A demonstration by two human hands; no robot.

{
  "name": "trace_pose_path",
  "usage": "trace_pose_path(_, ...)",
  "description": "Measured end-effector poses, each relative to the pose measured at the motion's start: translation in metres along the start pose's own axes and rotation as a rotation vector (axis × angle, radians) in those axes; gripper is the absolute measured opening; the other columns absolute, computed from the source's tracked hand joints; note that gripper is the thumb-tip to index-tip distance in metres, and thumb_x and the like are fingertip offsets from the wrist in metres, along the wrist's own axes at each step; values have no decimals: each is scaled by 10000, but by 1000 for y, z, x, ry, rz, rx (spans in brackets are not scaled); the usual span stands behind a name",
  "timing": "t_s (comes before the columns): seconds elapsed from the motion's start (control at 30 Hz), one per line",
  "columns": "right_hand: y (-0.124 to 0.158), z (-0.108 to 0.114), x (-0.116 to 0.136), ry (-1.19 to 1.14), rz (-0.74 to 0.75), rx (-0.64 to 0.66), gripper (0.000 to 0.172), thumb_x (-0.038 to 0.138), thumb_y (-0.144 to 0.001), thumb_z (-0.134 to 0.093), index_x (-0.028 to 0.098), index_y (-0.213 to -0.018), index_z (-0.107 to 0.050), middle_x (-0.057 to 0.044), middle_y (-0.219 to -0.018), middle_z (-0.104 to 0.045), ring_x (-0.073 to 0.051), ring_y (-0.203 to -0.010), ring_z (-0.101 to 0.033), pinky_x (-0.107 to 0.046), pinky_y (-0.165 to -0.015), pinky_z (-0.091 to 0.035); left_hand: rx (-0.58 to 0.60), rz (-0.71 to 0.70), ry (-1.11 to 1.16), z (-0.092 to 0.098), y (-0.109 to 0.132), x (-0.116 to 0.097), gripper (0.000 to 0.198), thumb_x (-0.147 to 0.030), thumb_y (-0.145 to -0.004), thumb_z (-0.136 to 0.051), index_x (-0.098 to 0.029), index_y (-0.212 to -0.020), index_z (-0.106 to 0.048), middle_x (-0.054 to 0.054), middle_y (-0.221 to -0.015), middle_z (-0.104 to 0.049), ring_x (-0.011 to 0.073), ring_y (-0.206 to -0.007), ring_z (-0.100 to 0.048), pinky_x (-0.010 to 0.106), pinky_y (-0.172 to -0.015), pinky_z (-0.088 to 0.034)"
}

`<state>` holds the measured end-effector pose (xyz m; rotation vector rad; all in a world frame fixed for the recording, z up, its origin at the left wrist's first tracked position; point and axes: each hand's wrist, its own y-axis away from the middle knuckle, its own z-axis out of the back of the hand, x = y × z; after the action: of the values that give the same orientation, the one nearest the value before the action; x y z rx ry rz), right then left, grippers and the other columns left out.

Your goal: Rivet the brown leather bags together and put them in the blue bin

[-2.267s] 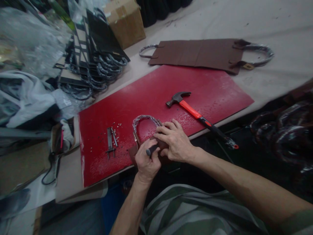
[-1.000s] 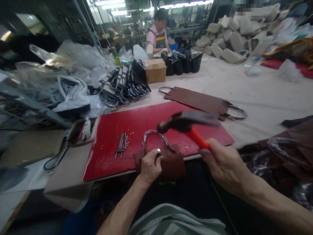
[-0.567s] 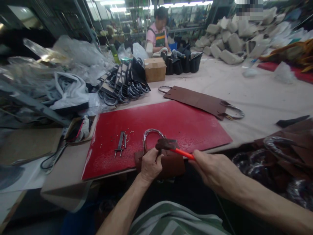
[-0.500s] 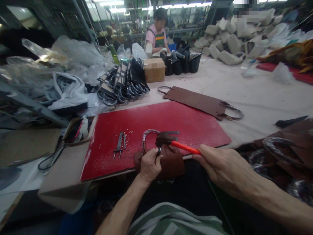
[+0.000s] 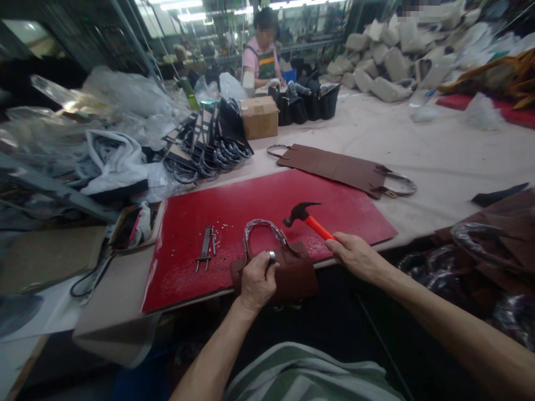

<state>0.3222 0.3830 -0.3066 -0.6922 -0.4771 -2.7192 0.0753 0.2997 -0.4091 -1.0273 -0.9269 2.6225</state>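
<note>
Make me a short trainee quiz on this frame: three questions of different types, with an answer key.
1. Which hand grips the hammer?
2. True or false: the hammer is clear of the metal-topped tool in the left hand.
3. The forked metal tool lies on: A) a cardboard box, B) the red board, C) a striped shirt.

Key: 1. The right hand. 2. True. 3. B.
</note>
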Motion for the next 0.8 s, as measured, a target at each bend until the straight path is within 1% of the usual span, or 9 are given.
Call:
trace_pose_path(0.07,-15,-8,-15,76,-74,-17,330,359,-1000,-326,171,-833,-541,-52,-705,-590,-178,-642,-561,-282,-620,-380,-4,-6,-2,0,0,0,137,-180,-932,-531,-187,-1043,-610,74,-918,-713,200,-869,-711,296,-804,-581)
trace_pose_path(0.13,-23,-17,-19,166,-69,-105,303,309,-984,-363,119,-1004,-599,-135,-894,-643,-244,-811,-603,-337,-719,-411,-5,-15,-4,1,0,1,140,-186,-939,-529,-186,-1053,-610,75,-917,-712,201,-876,-711,301,-817,-582)
trace_pose_path(0.2,-25,-27,-11,254,72,-239,355,304,-970,-419,94,-1200,-589,-208,-1183,-603,-316,-1050,-567,-414,-865,-412,1,-23,-2,2,-1,1,137,-190,-946,-526,-183,-1052,-612,74,-918,-710,198,-875,-709,301,-821,-581)
trace_pose_path(0.27,-23,-41,5,287,310,-312,444,342,-945,-520,118,-1327,-553,-198,-1384,-505,-343,-1230,-472,-462,-1003,-371,14,-19,7,2,-1,1,135,-189,-951,-523,-182,-1049,-616,72,-925,-709,193,-880,-706,295,-823,-580)
trace_pose_path(0.37,-25,-68,28,220,539,-200,576,410,-880,-658,157,-1384,-538,-160,-1503,-424,-348,-1347,-386,-513,-1114,-301,43,-1,36,3,-1,2,137,-188,-953,-537,-183,-1055,-627,68,-951,-714,182,-905,-706,286,-844,-580)
trace_pose_path(0.5,-31,-93,38,171,545,-99,634,447,-861,-693,144,-1396,-537,-156,-1581,-329,-373,-1421,-312,-584,-1162,-225,39,-21,115,7,4,0,150,-225,-956,-547,-181,-1056,-650,70,-1002,-733,185,-972,-710,311,-934,-572)
trace_pose_path(0.57,-32,-95,36,150,531,-91,657,457,-853,-707,146,-1405,-533,-152,-1586,-323,-368,-1435,-297,-578,-1174,-215,-16,119,125,18,5,-2,162,-269,-969,-532,-178,-1027,-653,71,-992,-735,184,-959,-713,313,-931,-574)
trace_pose_path(0.7,-32,-91,34,123,517,-74,688,462,-822,-746,171,-1411,-538,-134,-1584,-337,-359,-1429,-311,-573,-1180,-219,-254,581,19,59,-8,6,263,-383,-962,-523,-161,-1057,-627,64,-931,-730,175,-833,-719,288,-800,-592)
trace_pose_path(0.8,-32,-90,35,115,518,-92,684,462,-814,-753,171,-1399,-550,-137,-1578,-347,-360,-1423,-320,-577,-1179,-218,-182,708,-179,92,-26,26,314,-403,-864,-593,-161,-1051,-665,51,-874,-735,183,-788,-710,268,-738,-574)
